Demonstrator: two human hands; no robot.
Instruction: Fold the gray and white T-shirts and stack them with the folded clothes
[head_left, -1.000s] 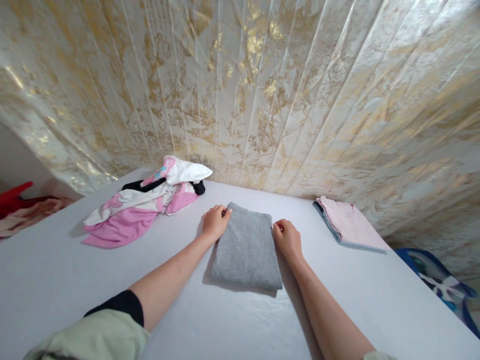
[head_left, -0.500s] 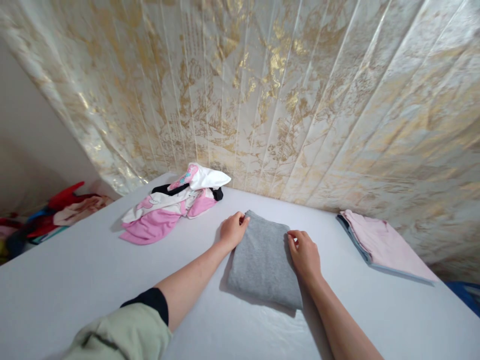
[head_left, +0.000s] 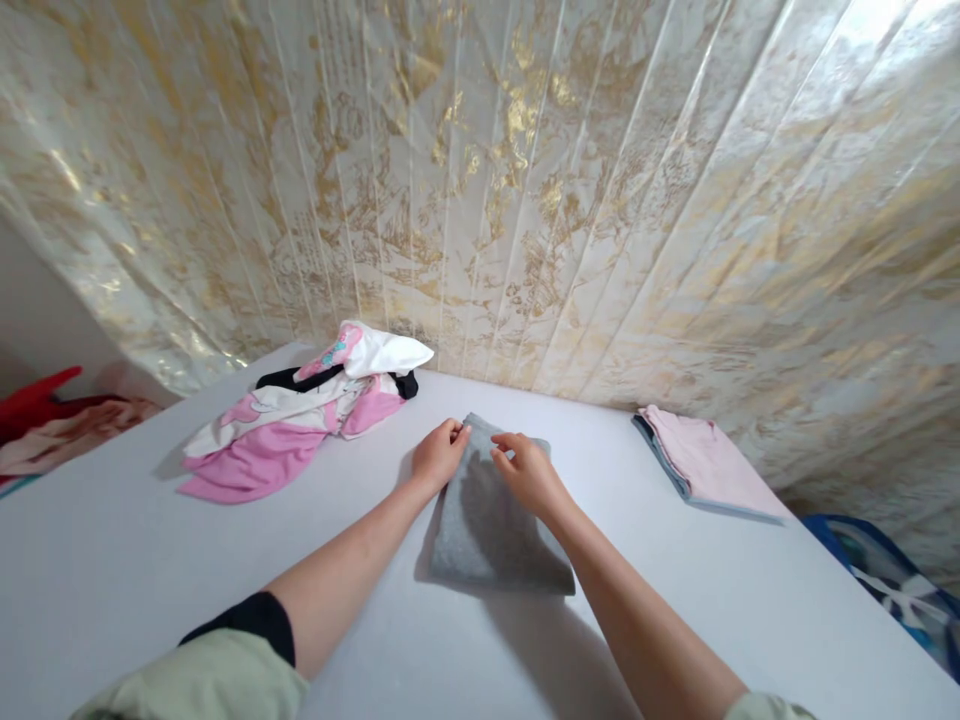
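In front of me a folded grey garment (head_left: 495, 540) lies flat on the white table (head_left: 360, 640); its exact kind does not show. My left hand (head_left: 439, 455) pinches its far left corner between thumb and fingers. Over the far part of the cloth hovers my right hand (head_left: 529, 475), thumb and forefinger apart with nothing between them, its shadow falling on the grey fabric. That hand and forearm hide the garment's right side.
A loose heap of pink, white and black clothes (head_left: 285, 430) lies at the back left. Folded pink and grey-blue garments (head_left: 712, 465) are stacked at the back right. A blue bag (head_left: 885, 580) stands beyond the right edge, more clothes (head_left: 75, 430) beyond the left. A gold-patterned curtain (head_left: 480, 200) hangs behind.
My right hand has left the garment's far right corner and moved left above the cloth. My left hand keeps its corner. The view has turned slightly right, showing more of the blue bag.
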